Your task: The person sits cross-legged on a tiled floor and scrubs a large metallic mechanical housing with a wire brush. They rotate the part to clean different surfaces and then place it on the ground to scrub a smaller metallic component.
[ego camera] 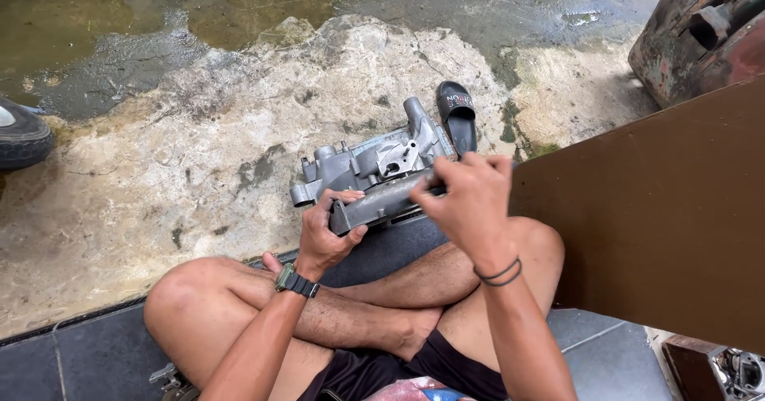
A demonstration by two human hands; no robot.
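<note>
A grey cast-metal engine casing (374, 174) with pipes and bosses rests in front of my crossed legs, partly on the dark tiled step. My left hand (325, 237), with a green watch on the wrist, grips the casing's near left end. My right hand (470, 202), with dark bands on the wrist, is closed over the casing's right end; its fingers hide what lies under them.
A black sandal (457, 115) lies just beyond the casing on the stained concrete ground. A brown board (661, 218) stands at the right. A rusty metal body (701, 34) is at top right, a tyre (22, 134) at left, and wet ground lies behind.
</note>
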